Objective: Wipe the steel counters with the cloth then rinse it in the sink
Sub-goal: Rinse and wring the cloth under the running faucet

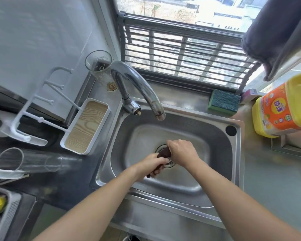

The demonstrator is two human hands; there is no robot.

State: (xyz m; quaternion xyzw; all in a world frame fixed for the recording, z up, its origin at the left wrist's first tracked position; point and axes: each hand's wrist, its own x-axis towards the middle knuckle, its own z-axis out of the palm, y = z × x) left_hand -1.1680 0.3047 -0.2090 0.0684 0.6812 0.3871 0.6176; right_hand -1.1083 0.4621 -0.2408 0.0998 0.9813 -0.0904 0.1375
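Both my hands are down inside the steel sink [221, 153], over the drain [169, 163]. A dark brown cloth [163, 153], rolled into a tight twist, runs between them. My left hand [154, 165] grips its near end and my right hand [181, 151] grips its far end. Most of the cloth is hidden inside my fists. The curved tap [142, 87] arches over the back of the basin, and no water shows at its spout. Steel counter [268, 180] lies to the right of the sink.
A green sponge [223, 102] lies on the back ledge. A yellow and orange detergent bottle [281, 108] stands at the right. On the left are a white tray with a wood-grain base [86, 126], a white rack [33, 108] and clear glasses [98, 66]. A dark towel [274, 32] hangs top right.
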